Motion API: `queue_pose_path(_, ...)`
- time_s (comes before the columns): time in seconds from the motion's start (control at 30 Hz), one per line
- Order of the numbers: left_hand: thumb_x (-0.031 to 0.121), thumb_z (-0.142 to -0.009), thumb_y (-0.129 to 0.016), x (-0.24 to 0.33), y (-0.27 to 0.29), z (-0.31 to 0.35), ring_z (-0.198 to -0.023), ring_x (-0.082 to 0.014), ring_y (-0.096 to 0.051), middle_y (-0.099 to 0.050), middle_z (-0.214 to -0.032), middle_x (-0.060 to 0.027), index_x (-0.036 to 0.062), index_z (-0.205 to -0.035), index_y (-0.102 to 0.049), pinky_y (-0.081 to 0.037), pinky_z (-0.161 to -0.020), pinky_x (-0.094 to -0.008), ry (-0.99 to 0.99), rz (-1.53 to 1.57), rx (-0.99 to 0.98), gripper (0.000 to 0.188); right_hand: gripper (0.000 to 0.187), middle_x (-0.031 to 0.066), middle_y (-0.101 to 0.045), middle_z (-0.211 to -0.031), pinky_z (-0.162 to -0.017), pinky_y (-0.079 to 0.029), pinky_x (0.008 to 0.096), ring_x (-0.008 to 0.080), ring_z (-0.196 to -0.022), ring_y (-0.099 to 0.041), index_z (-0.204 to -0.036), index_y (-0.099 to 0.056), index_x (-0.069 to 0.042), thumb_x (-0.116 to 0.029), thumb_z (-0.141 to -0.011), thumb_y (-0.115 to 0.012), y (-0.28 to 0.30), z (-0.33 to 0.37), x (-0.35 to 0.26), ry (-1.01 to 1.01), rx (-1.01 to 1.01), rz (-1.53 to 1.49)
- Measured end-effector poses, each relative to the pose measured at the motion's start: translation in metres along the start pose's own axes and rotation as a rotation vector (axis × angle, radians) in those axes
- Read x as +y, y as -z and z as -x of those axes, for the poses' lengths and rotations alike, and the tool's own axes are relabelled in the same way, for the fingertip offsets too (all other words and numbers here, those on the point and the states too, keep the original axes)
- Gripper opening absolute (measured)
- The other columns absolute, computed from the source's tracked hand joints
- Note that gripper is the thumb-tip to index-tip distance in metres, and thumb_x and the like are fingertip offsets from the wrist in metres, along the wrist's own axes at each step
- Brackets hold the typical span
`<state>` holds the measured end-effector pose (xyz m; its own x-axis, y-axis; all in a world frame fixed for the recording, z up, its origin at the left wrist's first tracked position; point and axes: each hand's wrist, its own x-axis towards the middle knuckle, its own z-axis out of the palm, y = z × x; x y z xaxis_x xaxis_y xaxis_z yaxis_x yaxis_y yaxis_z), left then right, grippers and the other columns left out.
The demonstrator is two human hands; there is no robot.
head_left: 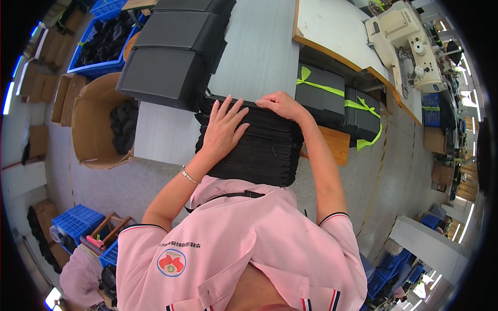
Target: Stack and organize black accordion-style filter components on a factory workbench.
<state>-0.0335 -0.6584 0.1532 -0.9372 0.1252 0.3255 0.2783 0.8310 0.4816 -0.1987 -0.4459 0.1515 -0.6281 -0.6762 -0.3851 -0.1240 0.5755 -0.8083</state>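
A thick stack of thin black fabric pieces (pixel 254 155) lies at the table's near edge, against my body, with its layered edges showing. My left hand (pixel 223 128) rests flat on the stack's left part, its fingers spread and pointing away from me. At the far right edge of the stack, my right hand (pixel 283 107) has its fingers curled, with thumb and forefinger closed on the margin of a top piece. The fingertips of that hand are partly hidden.
Tall stacks of dark grey panels (pixel 166 70) stand on the pale table (pixel 249 57) at the far left. Bundles tied with yellow-green strips (pixel 319 96) lie to the right, below a sewing machine (pixel 410 49). A cardboard box (pixel 93 119) and a blue crate (pixel 85 54) stand left.
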Motion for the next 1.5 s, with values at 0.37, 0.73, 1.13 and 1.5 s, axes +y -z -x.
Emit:
queue_pose_path(0.37, 0.027, -0.099, -0.070, -0.002, -0.004, 0.003, -0.147, -0.0327, -0.045, -0.061, -0.149, -0.0080, 0.0094, -0.140, -0.066, -0.027, -0.125, -0.0539, -0.016, -0.031, 0.026, 0.045, 0.041, 0.0158, -0.075, -0.084, -0.078, -0.054, 0.0359, 0.0220, -0.078, -0.068, -0.106, -0.078, -0.002, -0.041, -0.101, -0.067, -0.002, 0.000, -0.010, 0.092, 0.057, 0.082)
queue_pose_path(0.73, 0.026, -0.098, -0.071, 0.002, -0.001, 0.001, -0.143, -0.0325, -0.049, -0.062, -0.146, -0.0081, 0.0084, -0.139, -0.066, -0.029, -0.124, -0.0531, -0.003, -0.016, 0.023, 0.044, 0.017, 0.0079, -0.074, -0.110, -0.081, -0.055, 0.0320, 0.0181, -0.085, -0.070, -0.114, -0.074, -0.008, -0.011, -0.099, -0.065, -0.008, 0.001, -0.027, 0.166, 0.201, -0.062)
queue_pose_path(1.13, 0.027, -0.099, -0.070, -0.001, -0.005, 0.003, -0.148, -0.0338, -0.045, -0.060, -0.149, -0.0103, 0.0079, -0.138, -0.067, -0.028, -0.125, -0.0545, -0.019, -0.048, 0.026, 0.044, 0.025, 0.0053, -0.072, -0.121, -0.095, -0.052, 0.0326, 0.0196, -0.106, -0.067, -0.114, -0.078, -0.006, -0.017, -0.092, -0.078, 0.006, 0.003, -0.016, 0.245, 0.016, -0.011)
queue_pose_path(1.5, 0.021, -0.097, -0.072, -0.002, -0.005, 0.003, -0.146, -0.0348, -0.047, -0.061, -0.147, -0.0121, 0.0079, -0.130, -0.073, -0.029, -0.124, -0.0545, -0.018, -0.008, 0.074, 0.036, 0.030, 0.0045, -0.077, -0.115, -0.095, -0.052, 0.0291, 0.0145, -0.104, -0.068, -0.121, -0.080, -0.010, -0.018, -0.092, -0.079, 0.012, -0.007, -0.009, 0.130, -0.060, -0.100)
